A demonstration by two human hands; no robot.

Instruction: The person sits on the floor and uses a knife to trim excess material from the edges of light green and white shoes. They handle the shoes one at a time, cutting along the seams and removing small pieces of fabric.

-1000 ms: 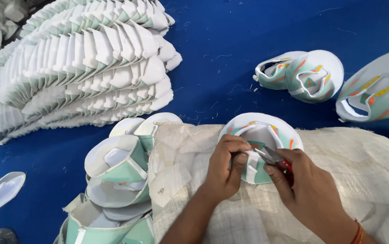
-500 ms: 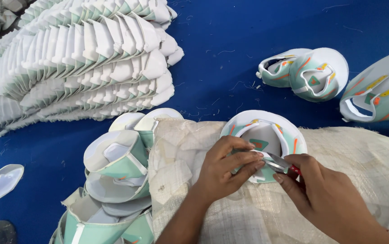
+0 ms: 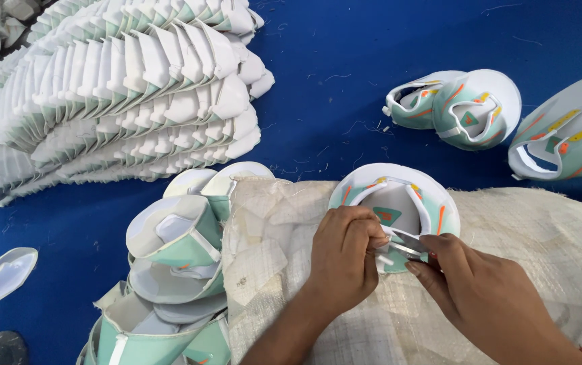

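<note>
A white and mint-green shoe upper with orange stripes lies on a beige woven sack in front of me. My left hand pinches its near edge with the fingers curled. My right hand holds small metal scissors against that same edge, right beside the left fingertips. The scissor handles are hidden inside my right hand.
A large stack of white and mint cut pieces fills the upper left. A pile of similar shoe uppers sits at the lower left. More finished uppers and one larger piece lie on the blue floor at right.
My right hand has shifted slightly down and right, and the scissors now meet the upper's near edge. My left hand keeps its pinch on the piece.
</note>
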